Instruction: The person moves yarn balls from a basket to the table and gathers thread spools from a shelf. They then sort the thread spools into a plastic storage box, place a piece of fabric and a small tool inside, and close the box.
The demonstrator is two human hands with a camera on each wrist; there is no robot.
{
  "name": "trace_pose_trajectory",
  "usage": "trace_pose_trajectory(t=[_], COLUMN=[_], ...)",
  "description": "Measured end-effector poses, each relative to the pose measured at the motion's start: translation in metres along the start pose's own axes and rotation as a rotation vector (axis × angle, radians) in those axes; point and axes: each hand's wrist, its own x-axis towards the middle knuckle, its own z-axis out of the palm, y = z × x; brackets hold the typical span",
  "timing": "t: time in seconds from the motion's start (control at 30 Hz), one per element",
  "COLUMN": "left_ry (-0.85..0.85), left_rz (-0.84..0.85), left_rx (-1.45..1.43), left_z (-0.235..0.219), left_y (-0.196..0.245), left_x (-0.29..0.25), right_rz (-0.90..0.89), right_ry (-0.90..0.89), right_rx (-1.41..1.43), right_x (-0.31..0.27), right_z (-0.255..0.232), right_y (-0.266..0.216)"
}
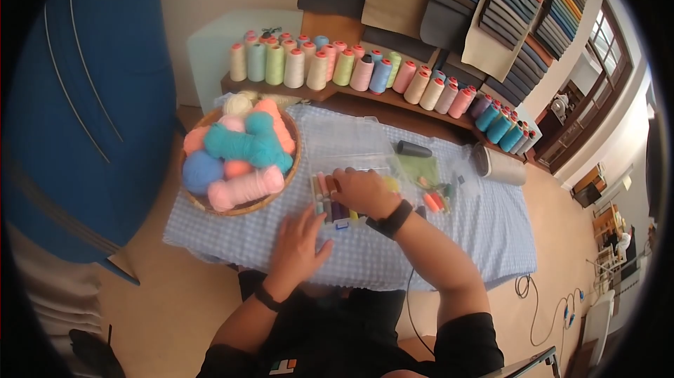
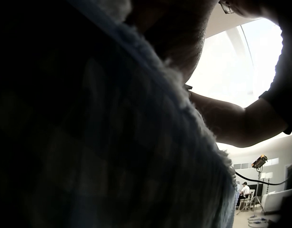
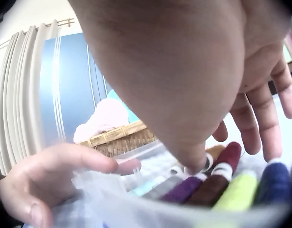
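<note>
A clear plastic box (image 3: 131, 204) holds small thread spools in several colours, among them purple (image 3: 180, 191), brown (image 3: 208, 191), yellow-green (image 3: 238, 191) and dark blue (image 3: 275, 184). Over it is the right hand (image 1: 366, 194), palm down; the right wrist view shows its fingers spread, with the thumb low against the spools. Whether the thumb touches one is unclear. Beside the box's near left corner lies the left hand (image 1: 298, 243), fingers extended and holding nothing, also visible in the right wrist view (image 3: 51, 178). The left wrist view is mostly dark cloth (image 2: 136, 142).
A wicker basket (image 1: 298, 160) of yarn stands left of the box. The transparent lid (image 1: 344, 138) lies behind it. Rightward are a green pouch (image 1: 419, 167), a dark cylinder (image 1: 414, 148), loose orange-red pieces (image 1: 433, 201) and a grey roll (image 1: 502, 166). Large thread cones (image 1: 295, 69) line the rear shelf.
</note>
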Motion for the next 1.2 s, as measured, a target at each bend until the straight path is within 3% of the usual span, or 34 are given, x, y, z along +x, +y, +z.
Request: trace_pose_trajectory(t=[0.13, 0.27, 0.37, 0.43, 0.67, 0.87, 0.93, 1.03, 1.2], left_ry=[0.002, 0.050, -0.021, -0.064, -0.122, -0.211, -0.263, -0.355, -0.311], left_rz=[-0.004, -0.001, 0.075, 0.101, 0.155, 0.085, 0.115, 0.007, 0.013], left_rx=[-0.066, -0.116, -0.015, 0.010, 0.172, 0.211, 0.240, 0.185, 0.181], left_z=[-0.002, -0.001, -0.016, -0.016, 0.001, 0.005, 0.000, -0.014, -0.037], left_y=[0.000, 0.003, 0.019, 0.030, 0.045, 0.038, 0.041, 0.047, 0.045], left_x=[0.003, 0.001, 0.005, 0.011, 0.046, 0.048, 0.054, 0.068, 0.091], right_rz=[0.013, 0.212, 0.387, 0.479, 0.459, 0.483, 0.433, 0.385, 0.299], right_ry=[0.131, 0.192, 0.299, 0.374, 0.509, 0.327, 0.300, 0.309, 0.130], right_rx=[0.060, 0.231, 0.330, 0.430, 0.587, 0.715, 0.685, 0.626, 0.589], right_x=[-0.021, -0.056, -0.080, -0.093, -0.108, -0.122, -0.128, -0.133, -0.140], right_z=[-0.019, -0.058, -0.075, -0.075, -0.031, -0.030, -0.025, -0.013, 0.003], right_y=[0.027, 0.076, 0.109, 0.123, 0.153, 0.147, 0.149, 0.157, 0.167])
